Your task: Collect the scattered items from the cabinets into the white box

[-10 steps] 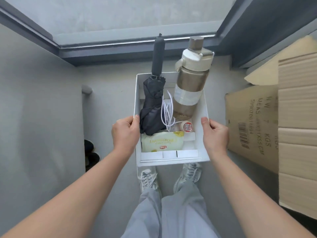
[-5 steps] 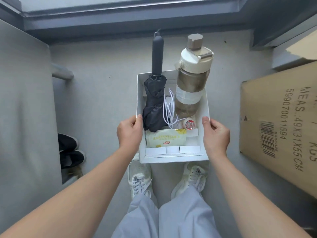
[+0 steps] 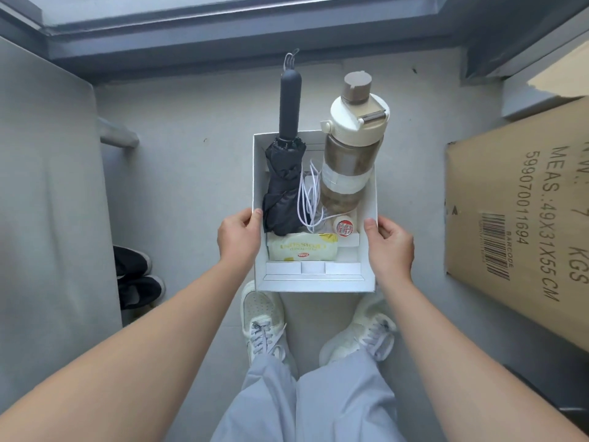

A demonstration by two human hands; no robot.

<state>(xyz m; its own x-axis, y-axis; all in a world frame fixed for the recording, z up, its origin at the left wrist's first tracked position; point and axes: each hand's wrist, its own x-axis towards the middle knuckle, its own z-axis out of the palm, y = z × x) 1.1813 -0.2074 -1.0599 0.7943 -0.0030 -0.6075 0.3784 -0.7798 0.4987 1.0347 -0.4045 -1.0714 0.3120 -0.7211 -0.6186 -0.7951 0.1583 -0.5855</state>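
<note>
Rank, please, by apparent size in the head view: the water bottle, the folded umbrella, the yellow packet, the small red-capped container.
1 and 2. Water bottle and folded umbrella: too alike to rank.
3. Yellow packet.
4. Small red-capped container, clearly smallest.

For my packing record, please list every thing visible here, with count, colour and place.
box: 1, white, held over floor
umbrella: 1, black, box left, handle sticks out
bottle: 1, cream and brown, box right
cable: 1, white, box middle
packet: 1, yellow, box near end
small jar: 1, red-white lid, beside packet
carton: 1, brown, floor right
dark shoes: 2, black, floor left
sneakers: 2, white, worn
left hand: grip on box
right hand: grip on box
</note>
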